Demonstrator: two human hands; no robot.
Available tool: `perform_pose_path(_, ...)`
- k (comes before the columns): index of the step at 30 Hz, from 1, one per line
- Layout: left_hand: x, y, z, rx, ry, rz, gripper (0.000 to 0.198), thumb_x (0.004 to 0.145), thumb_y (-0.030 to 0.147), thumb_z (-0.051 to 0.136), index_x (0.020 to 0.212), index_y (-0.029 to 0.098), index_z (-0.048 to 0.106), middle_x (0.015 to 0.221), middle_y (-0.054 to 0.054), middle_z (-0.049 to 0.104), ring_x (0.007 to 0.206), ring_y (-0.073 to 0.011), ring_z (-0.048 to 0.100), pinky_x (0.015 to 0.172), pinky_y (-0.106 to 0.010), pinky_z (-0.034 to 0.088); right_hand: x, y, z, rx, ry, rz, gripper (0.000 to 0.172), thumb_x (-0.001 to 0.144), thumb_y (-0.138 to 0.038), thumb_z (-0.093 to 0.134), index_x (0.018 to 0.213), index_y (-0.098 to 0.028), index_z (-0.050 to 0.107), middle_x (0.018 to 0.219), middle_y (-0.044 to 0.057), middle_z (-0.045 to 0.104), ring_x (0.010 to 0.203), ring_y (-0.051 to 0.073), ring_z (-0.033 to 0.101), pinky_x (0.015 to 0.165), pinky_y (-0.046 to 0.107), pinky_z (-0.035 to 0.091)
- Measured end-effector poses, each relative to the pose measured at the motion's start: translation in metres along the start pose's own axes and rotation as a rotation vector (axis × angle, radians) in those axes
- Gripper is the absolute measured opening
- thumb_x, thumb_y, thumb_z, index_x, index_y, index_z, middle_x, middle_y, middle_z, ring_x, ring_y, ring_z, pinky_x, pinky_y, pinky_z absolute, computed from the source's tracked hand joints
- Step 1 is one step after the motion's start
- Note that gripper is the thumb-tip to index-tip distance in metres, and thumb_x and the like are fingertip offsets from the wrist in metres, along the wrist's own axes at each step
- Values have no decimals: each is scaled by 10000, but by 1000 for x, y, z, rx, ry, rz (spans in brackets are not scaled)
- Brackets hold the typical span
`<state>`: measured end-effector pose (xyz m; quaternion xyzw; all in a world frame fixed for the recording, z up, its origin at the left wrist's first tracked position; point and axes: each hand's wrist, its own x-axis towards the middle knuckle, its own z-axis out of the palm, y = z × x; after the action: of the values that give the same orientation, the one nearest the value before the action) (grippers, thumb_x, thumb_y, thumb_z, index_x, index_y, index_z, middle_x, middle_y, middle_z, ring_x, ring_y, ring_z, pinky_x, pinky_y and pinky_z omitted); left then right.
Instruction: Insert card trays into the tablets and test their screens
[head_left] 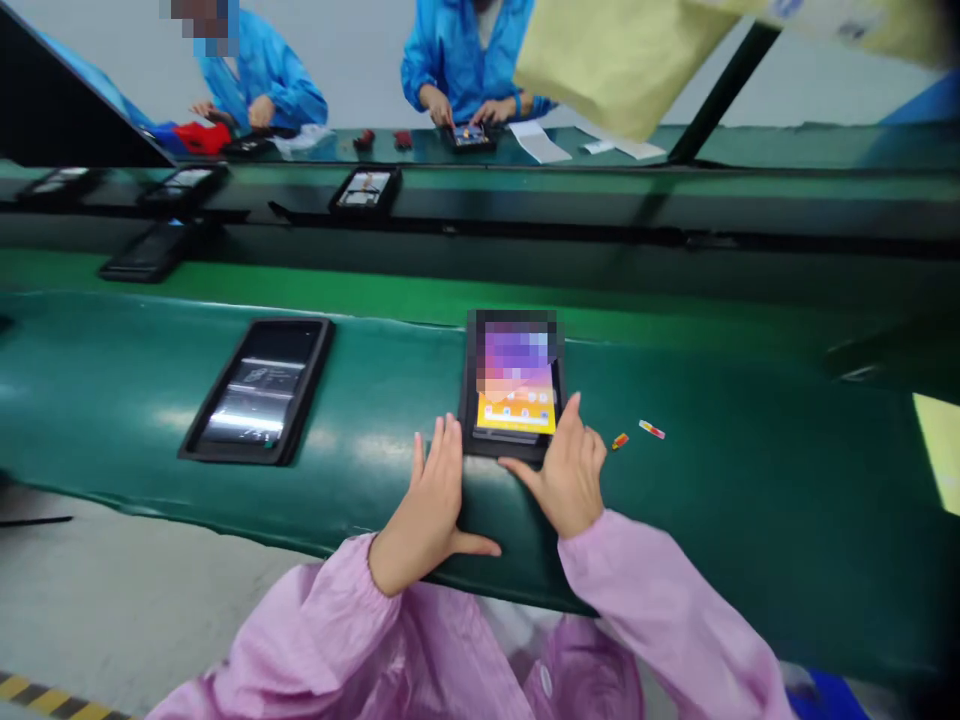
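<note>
A lit tablet or phone (517,385) lies in a black tray (469,400) on the green conveyor belt (375,400), its screen showing a blurred purple and yellow picture. My right hand (564,472) grips the tray's lower right corner, thumb along the bottom edge and fingers up the right side. My left hand (429,505) rests flat on the belt's near edge just left of that corner, fingers spread, holding nothing. Pink sleeves cover both arms.
Another black tray with a dark device (257,392) lies to the left. Small coloured strips (651,429) sit right of my right hand. Further trays ride a far belt section (450,185). Blue-clad co-workers (469,65) handle devices beyond it, under a hanging yellow sheet (619,60).
</note>
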<state>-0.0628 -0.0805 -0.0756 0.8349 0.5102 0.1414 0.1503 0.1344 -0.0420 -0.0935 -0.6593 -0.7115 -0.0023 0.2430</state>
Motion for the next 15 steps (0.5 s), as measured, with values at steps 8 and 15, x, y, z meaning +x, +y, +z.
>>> perform_pose_path(8,-5,-71,-61,-1,275,-267,1175,722,743,559,1517,26,74,1558,-297,94,1468,-400,55,1163,-587,-14,149,3,24,12,303,164,905,899,-569,421,1500,43,133,1458,376,233,1259,469,353,1002,670,210)
perform_pose_path(15,-30,-247,-159,-89,543,-954,656,863,510,497,1219,-40,523,1316,-353,465,1332,-500,320,1060,-680,169,78,-14,1,-105,166,-98,686,917,-437,459,1465,-55,300,1531,288,207,1378,435,280,1072,652,196)
